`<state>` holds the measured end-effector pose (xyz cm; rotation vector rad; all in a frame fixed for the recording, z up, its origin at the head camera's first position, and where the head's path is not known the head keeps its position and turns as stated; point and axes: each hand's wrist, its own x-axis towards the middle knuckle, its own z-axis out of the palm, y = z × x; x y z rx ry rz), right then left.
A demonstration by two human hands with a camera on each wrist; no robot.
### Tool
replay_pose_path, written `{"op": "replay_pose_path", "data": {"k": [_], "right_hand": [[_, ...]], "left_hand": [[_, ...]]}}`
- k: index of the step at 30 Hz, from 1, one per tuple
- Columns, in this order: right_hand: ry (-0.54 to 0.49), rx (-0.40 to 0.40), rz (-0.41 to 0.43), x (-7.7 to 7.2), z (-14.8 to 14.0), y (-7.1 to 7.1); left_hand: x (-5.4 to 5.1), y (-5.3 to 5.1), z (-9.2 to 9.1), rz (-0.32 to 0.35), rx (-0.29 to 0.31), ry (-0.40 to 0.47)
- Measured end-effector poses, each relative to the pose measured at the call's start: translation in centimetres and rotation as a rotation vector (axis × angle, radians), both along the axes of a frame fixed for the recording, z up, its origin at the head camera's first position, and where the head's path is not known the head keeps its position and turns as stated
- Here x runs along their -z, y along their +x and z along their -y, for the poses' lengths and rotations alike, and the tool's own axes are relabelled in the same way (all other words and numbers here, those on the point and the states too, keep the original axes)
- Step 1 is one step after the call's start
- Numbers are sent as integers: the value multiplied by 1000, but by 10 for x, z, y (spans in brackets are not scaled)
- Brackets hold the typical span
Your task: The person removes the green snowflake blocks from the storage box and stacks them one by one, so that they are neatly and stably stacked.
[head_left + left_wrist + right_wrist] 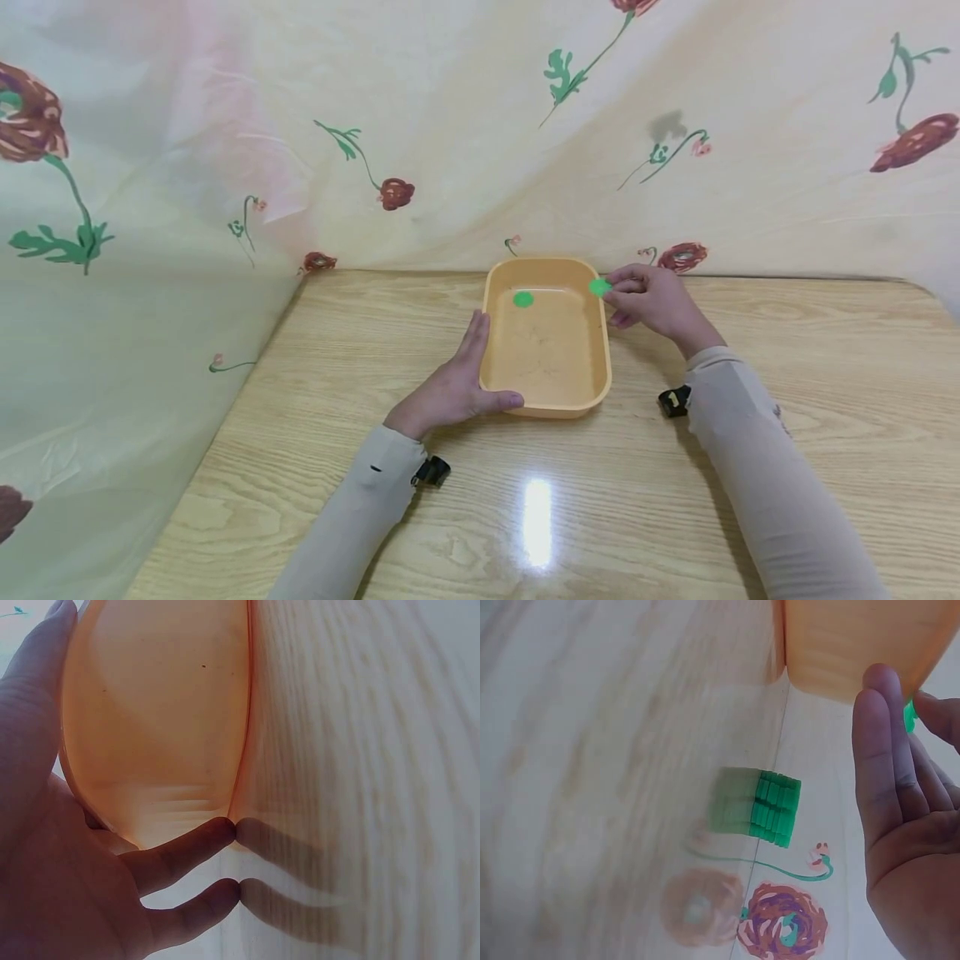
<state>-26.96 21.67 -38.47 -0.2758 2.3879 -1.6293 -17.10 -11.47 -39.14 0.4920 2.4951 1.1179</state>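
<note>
An orange plastic tray [543, 350] stands on the table with a small flat green disc [522, 299] lying inside near its far end. My left hand [453, 387] rests against the tray's near left corner, fingers straight along the left side and thumb on the near rim. Two of its fingertips [221, 829] touch the tabletop in the left wrist view. At the tray's far right rim, my right hand [654, 304] pinches another green disc [599, 287] between thumb and fingers. A ridged green piece [776, 808], perhaps stacked discs, stands beyond that hand, hidden in the head view.
The wood-grain table [375, 333] reaches back to a cream floral sheet [450, 125] hanging behind and along the left. Light glares off the tabletop [537, 521] in front of the tray. Each wrist wears a black strap mount [673, 402].
</note>
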Motion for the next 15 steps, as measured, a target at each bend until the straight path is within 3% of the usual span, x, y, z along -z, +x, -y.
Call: {"op": "replay_pose_path", "data": {"k": [12,15], "right_hand": [[16,-18,1,-4,1,0],[1,16,-8,-4,-2,1]], "left_hand": [[0,-1,0,9,-4,-2],[0,-1,0,14,-6,-3]]}}
